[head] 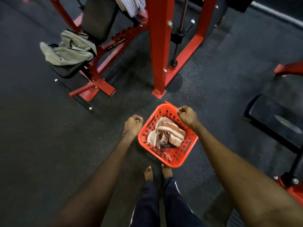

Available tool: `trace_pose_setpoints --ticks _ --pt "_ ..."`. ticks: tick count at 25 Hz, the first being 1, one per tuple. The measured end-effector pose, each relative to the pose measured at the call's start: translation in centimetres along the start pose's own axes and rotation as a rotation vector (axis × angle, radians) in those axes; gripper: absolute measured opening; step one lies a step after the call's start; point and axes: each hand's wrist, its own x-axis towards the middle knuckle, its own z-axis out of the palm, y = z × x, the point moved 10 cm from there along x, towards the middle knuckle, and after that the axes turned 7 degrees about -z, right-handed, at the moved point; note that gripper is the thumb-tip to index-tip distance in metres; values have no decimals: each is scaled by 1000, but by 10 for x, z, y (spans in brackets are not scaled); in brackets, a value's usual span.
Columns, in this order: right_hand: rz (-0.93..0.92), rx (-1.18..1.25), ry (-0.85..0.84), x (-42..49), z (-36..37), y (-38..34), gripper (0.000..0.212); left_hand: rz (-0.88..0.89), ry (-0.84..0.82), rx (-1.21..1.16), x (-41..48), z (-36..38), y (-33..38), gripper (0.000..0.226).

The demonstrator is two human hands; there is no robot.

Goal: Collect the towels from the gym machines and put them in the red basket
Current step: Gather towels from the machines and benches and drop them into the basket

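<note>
Left hand (133,126) grip fisted empty; right hand (186,115) grip clamped on red basket (165,158) rim; frame label blurred

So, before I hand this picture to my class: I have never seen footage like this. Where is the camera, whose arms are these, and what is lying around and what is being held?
The camera is worn on a person's head and looks down, so the two arms and bare feet are the wearer's own. On the dark gym floor stands a red basket with a pink striped towel already inside. The right hand is closed at the basket's far rim, seemingly gripping it. The left hand is a loose fist beside the basket, holding nothing visible. Ahead is a red gym machine. A grey towel lies on its black seat, and a pale striped towel hangs higher up, both not yet collected.
</note>
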Motion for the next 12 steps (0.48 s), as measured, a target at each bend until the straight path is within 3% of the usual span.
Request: trace_pose_setpoints --ticks 6,9,12 --pt "-260 43 -63 7 33 -191 8 174 96 -259 -1 -171 43 10" --pt "-347 74 -81 -7 56 -292 16 247 186 -349 -3 -276 38 8" --pt "-408 87 -91 -23 83 -369 12 287 276 -423 -8 -366 19 16"
